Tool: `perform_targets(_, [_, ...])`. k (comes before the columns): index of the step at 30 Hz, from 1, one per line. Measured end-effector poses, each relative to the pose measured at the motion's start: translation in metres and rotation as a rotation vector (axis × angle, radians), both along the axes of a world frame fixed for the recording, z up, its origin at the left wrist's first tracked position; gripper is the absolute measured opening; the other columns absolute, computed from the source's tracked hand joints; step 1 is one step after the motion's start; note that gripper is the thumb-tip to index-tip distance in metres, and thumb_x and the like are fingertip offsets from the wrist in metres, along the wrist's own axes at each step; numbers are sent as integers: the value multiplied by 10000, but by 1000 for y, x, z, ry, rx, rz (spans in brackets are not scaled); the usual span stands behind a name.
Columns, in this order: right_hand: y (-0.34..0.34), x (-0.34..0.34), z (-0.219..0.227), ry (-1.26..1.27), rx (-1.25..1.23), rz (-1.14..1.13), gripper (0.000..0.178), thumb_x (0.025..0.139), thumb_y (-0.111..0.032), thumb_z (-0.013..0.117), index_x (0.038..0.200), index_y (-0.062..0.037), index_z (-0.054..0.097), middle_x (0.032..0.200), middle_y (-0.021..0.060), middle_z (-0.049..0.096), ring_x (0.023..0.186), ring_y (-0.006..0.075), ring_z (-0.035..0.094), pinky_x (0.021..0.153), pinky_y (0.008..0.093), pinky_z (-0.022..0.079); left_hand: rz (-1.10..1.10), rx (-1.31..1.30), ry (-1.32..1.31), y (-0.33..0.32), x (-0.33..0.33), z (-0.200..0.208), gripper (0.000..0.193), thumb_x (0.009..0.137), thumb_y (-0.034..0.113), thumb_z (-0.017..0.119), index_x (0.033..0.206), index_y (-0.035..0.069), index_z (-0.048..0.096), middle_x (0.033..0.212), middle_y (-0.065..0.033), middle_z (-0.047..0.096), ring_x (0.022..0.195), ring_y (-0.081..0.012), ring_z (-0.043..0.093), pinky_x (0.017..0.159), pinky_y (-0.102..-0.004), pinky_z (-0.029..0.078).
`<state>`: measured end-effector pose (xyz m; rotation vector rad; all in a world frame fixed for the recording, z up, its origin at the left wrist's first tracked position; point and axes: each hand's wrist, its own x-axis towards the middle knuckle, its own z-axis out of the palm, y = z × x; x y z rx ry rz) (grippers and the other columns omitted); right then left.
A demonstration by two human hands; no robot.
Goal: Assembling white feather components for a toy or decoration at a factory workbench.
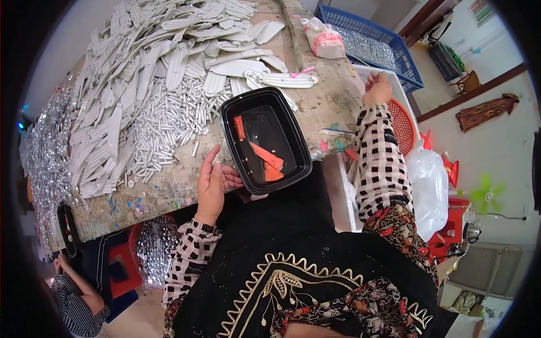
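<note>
left hand [214, 183] beside glossy rectangular tray [284, 135]

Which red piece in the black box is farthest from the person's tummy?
The upper-left piece, by the left wall of the black box. The long middle piece and bottom piece lie closer.

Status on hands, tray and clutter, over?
Left hand open at left edge of black tray. Right hand away, near red basket. Tray holds red pieces; white parts heaped alongside.
</note>
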<state>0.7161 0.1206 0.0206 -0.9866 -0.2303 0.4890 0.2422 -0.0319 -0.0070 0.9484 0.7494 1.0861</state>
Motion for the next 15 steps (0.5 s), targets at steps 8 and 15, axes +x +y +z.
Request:
perform_targets(8, [-60, 20, -31, 406, 133, 492, 207, 974, -135, 366, 813, -47, 463, 705, 20, 482, 618, 127, 457, 555, 253, 388, 6, 10, 73, 2, -8, -39, 458, 1008, 154, 414, 1438, 50, 297, 918, -109, 621, 771, -159, 637, 719, -273, 541])
perform_targets(15, [-101, -74, -15, 409, 54, 723, 175, 995, -196, 470, 916, -45, 509, 777, 19, 528, 636, 117, 484, 580, 238, 414, -10, 38, 133, -2, -9, -48, 409, 990, 124, 454, 1373, -6, 389, 902, -109, 625, 759, -152, 641, 703, -259, 537])
